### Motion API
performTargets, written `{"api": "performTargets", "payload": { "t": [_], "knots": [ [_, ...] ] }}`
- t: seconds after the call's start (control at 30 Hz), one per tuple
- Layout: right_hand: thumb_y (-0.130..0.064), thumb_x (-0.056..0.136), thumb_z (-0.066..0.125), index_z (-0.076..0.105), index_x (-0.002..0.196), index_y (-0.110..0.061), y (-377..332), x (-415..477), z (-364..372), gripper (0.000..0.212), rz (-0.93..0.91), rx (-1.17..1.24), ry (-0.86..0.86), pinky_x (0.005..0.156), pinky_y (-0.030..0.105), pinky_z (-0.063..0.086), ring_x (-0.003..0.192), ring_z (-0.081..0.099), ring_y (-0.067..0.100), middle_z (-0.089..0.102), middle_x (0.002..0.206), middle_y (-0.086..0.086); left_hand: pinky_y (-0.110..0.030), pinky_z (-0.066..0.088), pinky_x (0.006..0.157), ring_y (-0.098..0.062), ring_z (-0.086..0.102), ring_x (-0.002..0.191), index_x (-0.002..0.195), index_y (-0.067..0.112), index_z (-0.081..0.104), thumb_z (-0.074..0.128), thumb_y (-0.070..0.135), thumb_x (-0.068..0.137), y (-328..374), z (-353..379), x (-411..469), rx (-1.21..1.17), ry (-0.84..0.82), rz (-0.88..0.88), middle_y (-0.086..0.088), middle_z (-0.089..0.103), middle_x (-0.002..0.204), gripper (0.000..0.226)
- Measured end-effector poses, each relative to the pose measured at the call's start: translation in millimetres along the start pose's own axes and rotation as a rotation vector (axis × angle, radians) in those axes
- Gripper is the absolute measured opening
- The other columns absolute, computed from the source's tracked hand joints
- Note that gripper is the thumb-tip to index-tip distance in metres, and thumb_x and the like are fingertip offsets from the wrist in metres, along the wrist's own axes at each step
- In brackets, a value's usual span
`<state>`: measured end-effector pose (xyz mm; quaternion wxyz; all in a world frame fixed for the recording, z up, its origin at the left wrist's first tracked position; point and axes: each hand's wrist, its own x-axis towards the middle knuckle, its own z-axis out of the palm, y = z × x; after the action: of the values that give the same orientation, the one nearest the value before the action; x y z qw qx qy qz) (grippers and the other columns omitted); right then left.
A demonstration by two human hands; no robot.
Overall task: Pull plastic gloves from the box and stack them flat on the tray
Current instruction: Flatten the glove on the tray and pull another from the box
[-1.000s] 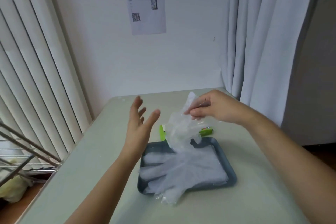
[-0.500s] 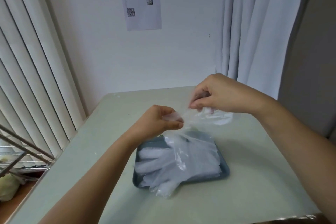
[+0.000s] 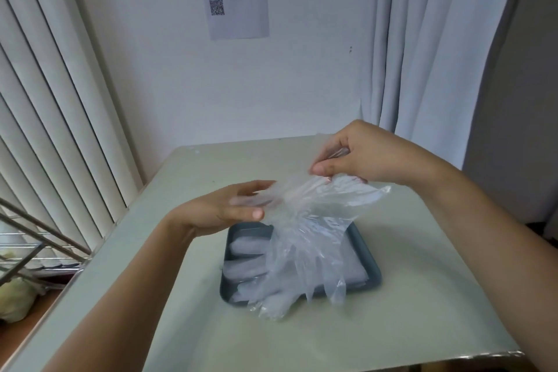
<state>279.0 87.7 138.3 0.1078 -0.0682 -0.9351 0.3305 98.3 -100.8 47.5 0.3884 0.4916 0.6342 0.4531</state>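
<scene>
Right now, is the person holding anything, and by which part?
A plastic glove, by its upper edge: right hand pinches one end, left hand the other; fingers hang over the tray.

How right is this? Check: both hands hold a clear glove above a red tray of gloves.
The tray is dark blue-grey, not red, per the head view; left hand and right hand do hold the clear glove above its stacked gloves.

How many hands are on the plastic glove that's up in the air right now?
2. The left hand holds the glove by its left edge; the right hand pinches its top right, above the tray. Neither is hidden.
</scene>
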Motion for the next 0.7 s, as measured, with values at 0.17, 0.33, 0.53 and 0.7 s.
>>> {"api": "performTargets", "payload": {
  "t": [0.17, 0.33, 0.53, 0.7],
  "knots": [
    [-0.016, 0.086, 0.069, 0.074, 0.089, -0.012, 13.5, 10.6, 6.4, 0.007, 0.08, 0.307, 0.103, 0.043, 0.015, 0.029, 0.034, 0.031, 0.003, 0.07, 0.073, 0.002, -0.033, 0.032, 0.113, 0.001, 0.055, 0.119, 0.124, 0.029, 0.061, 0.079, 0.041, 0.073, -5.6, 13.5, 8.8, 0.038, 0.277, -0.039, 0.02, 0.062, 0.125, 0.056],
    [-0.009, 0.088, 0.064, 0.069, 0.104, 0.005, 50.4, 19.8, 14.5, 0.021, 0.258, 0.505, 0.138, 0.056, 0.009, 0.045, 0.051, 0.058, 0.0, 0.07, 0.072, 0.002, -0.026, 0.033, 0.103, -0.004, 0.063, 0.105, 0.084, 0.017, 0.076, 0.067, 0.05, 0.079, -2.3, 2.0, 6.2, 0.17, 0.358, -0.05, 0.008, 0.073, 0.103, 0.034],
    [-0.016, 0.086, 0.07, 0.068, 0.08, 0.002, 111.2, 20.8, 58.7, 0.019, 0.466, 0.303, 0.049, 0.038, 0.015, 0.028, 0.043, 0.038, 0.009, 0.051, 0.059, 0.009, -0.016, 0.044, 0.061, -0.009, 0.055, 0.055, 0.07, 0.006, 0.069, 0.067, 0.029, 0.088, -15.4, -4.0, 10.1, 0.208, 0.232, -0.363, 0.0, 0.066, 0.066, 0.029],
    [-0.017, 0.087, 0.068, 0.064, 0.066, -0.007, 137.3, 17.7, 97.0, 0.024, 0.514, 0.088, -0.041, 0.045, 0.016, 0.041, 0.035, 0.048, 0.002, 0.055, 0.042, -0.005, -0.025, 0.056, 0.066, -0.017, 0.066, 0.062, 0.077, 0.006, 0.071, 0.071, 0.023, 0.085, -42.5, 0.5, 23.0, 0.182, 0.23, -0.57, -0.008, 0.07, 0.07, 0.02]
  ]
}}
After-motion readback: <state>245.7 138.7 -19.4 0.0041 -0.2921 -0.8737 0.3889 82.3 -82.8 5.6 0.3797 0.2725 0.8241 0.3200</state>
